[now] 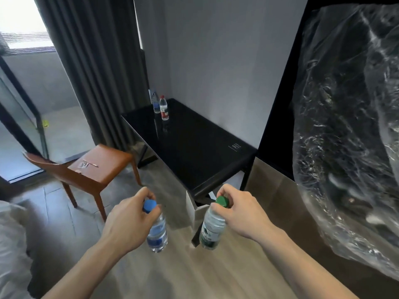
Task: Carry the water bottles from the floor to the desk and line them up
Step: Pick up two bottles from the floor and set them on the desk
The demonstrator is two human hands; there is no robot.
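My left hand (pixel 129 219) grips a blue-capped water bottle (pixel 158 236) by its neck, hanging above the wooden floor. In my right hand (pixel 239 214) hangs a green-capped bottle with a green label (pixel 210 231), also held at the neck. Ahead stands the black desk (pixel 194 145). At its far end stand two bottles side by side: a red-capped, red-labelled bottle (pixel 164 108) and a blue-labelled bottle (pixel 155 102) just behind it.
A brown chair (pixel 97 167) with small items on its seat stands left of the desk. A white box (pixel 195 209) sits under the desk's near end. Crinkled clear plastic (pixel 349 130) fills the right side. Dark curtains (pixel 97 67) hang at the back left; white bedding (pixel 13 244) lies at the lower left.
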